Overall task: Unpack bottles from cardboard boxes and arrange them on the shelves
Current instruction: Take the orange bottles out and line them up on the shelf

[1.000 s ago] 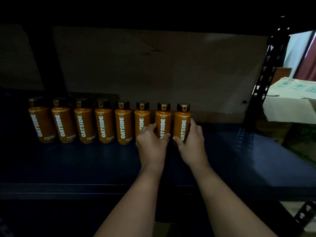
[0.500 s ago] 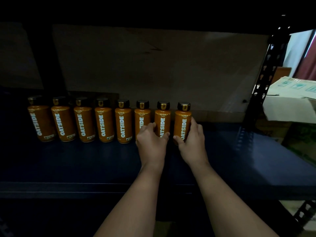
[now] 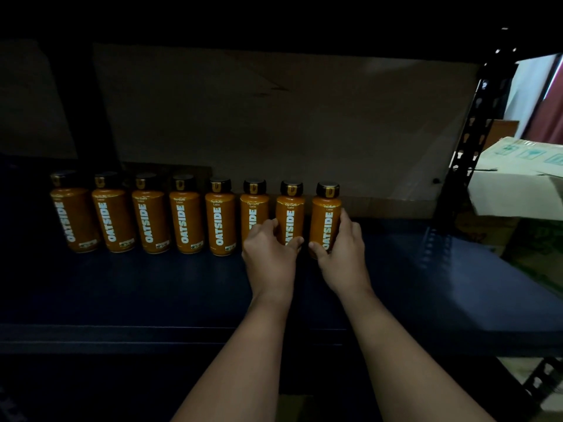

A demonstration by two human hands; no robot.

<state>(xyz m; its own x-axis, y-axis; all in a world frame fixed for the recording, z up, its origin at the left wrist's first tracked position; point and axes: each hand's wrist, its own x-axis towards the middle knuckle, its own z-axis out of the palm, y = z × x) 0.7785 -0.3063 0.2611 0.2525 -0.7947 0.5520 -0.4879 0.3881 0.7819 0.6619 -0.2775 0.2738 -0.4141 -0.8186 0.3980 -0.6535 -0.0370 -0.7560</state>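
Broadly, the dark blue metal shelf board (image 3: 426, 278) fills the middle of the frame, with a plain brown cardboard backing (image 3: 304, 117) behind it and a pale cardboard box (image 3: 515, 184) at the right edge. Across the left and centre stands a row of 8 upright orange plastic bottles with black caps (image 3: 182, 220), long axes vertical, labels facing forward. Directly ahead of both hands, at the row's right end, stand the last 2. The left hand (image 3: 269, 254) wraps the 7th orange bottle (image 3: 290, 214); the right hand (image 3: 342, 254) wraps the 8th orange bottle (image 3: 325, 217), thumb in front, fingers behind. Judging by this, the bare shelf to the right suits the next placement, nearer the right hand.
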